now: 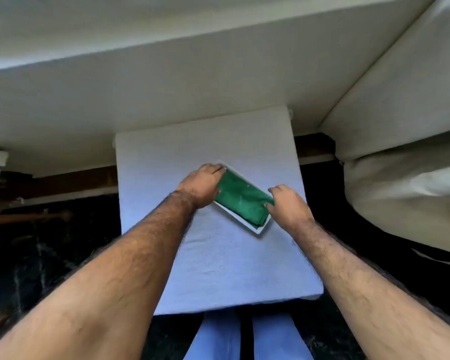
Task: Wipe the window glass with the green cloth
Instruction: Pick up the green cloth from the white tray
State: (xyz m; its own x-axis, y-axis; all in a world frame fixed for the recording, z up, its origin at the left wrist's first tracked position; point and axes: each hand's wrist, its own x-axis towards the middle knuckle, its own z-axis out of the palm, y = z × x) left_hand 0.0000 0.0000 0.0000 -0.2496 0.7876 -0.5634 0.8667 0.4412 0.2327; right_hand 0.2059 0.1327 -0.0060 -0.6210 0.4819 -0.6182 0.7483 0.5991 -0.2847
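A folded green cloth lies in a shallow white rectangular tray, set at a slant on a small table under a white covering. My left hand rests at the tray's far left end, fingers curled over the edge of the cloth. My right hand is at the near right end, fingertips touching the cloth. Whether either hand truly grips the cloth or the tray cannot be made out. No window glass is in view.
A cream sofa seat runs along the far side of the table, and a second cream cushion stands at the right. Dark floor lies to both sides. My legs in blue trousers are just below the table's near edge.
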